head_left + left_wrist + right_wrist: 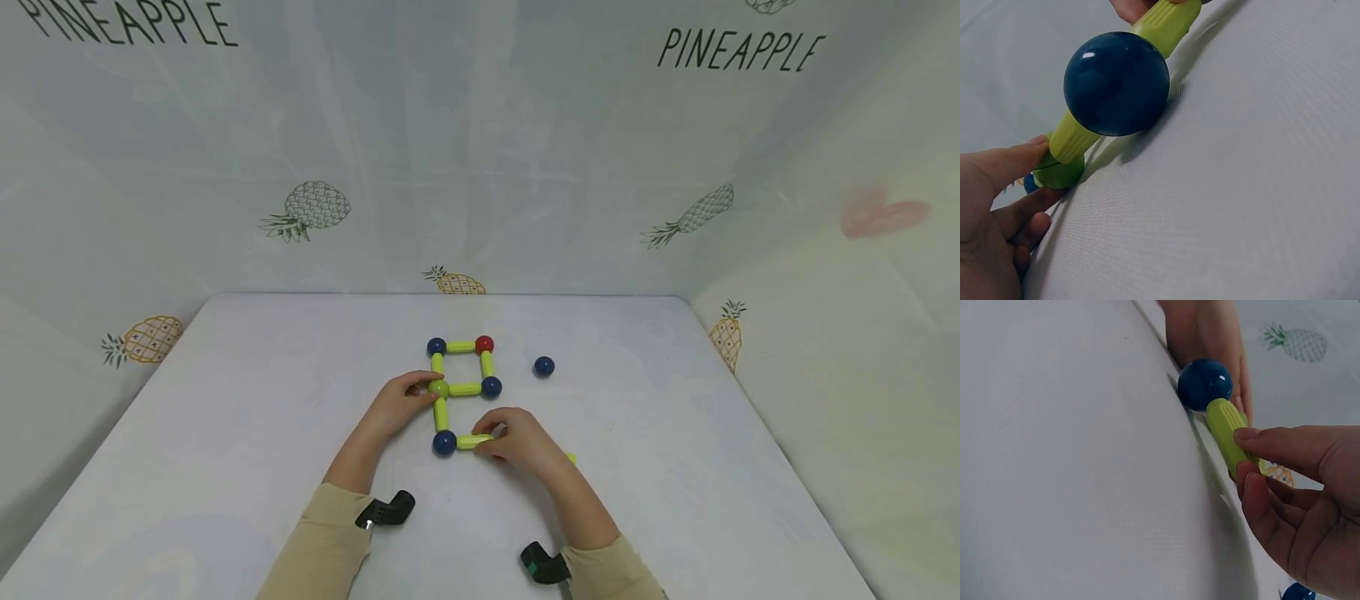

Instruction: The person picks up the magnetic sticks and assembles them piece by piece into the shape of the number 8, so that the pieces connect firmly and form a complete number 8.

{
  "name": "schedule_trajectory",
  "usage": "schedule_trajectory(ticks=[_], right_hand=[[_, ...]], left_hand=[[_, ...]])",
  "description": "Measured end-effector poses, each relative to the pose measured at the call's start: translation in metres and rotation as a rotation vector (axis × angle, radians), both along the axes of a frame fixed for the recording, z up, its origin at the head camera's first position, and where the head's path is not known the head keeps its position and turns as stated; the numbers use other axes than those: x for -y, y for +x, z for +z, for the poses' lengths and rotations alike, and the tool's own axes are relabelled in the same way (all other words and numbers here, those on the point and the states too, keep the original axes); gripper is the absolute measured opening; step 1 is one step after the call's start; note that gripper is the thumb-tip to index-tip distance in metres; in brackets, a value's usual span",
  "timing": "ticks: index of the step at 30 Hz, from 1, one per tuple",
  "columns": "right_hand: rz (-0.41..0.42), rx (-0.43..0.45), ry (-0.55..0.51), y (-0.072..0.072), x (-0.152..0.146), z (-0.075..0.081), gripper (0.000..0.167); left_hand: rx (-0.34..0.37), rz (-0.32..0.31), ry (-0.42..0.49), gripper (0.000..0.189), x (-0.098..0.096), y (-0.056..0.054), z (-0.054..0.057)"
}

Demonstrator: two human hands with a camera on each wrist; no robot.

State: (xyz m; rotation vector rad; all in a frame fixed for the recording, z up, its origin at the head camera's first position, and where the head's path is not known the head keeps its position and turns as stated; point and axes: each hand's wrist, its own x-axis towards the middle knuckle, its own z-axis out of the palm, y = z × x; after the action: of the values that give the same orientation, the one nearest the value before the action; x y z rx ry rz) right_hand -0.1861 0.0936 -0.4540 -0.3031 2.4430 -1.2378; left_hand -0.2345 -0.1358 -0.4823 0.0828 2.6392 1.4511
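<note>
On the white tabletop lies a figure of yellow-green rods and balls, with a square at its far end. My left hand (400, 405) pinches the light green ball (439, 389) at the square's near left corner. From that ball a rod (441, 415) runs toward me to a dark blue ball (444, 443). A sideways rod (1224, 425) meets this blue ball, and my right hand (522, 442) pinches its other end between thumb and fingers. In the left wrist view the blue ball (1116, 84) sits between the two rods.
The square's other corners are a blue ball (437, 346), a red ball (484, 344) and another blue ball (491, 387). A loose blue ball (543, 367) lies to the right. Past my right wrist peeks a yellow-green tip (572, 457). A pineapple-print cloth (480, 167) hangs behind the table.
</note>
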Motion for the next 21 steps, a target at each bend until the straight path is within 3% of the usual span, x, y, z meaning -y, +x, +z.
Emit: schedule_trajectory(ticks=[13,21], right_hand=[[0.012,-0.009,-0.007,0.0035,0.0082,-0.0008,0.014],[0.003,-0.01,0.002,0.0035,0.008,-0.0005,0.014]], left_hand=[[0.0,0.007,-0.009,0.032,-0.0008,0.0008,0.0014],[0.058,0.003,0.005,0.045,-0.0005,0.0004,0.0016]])
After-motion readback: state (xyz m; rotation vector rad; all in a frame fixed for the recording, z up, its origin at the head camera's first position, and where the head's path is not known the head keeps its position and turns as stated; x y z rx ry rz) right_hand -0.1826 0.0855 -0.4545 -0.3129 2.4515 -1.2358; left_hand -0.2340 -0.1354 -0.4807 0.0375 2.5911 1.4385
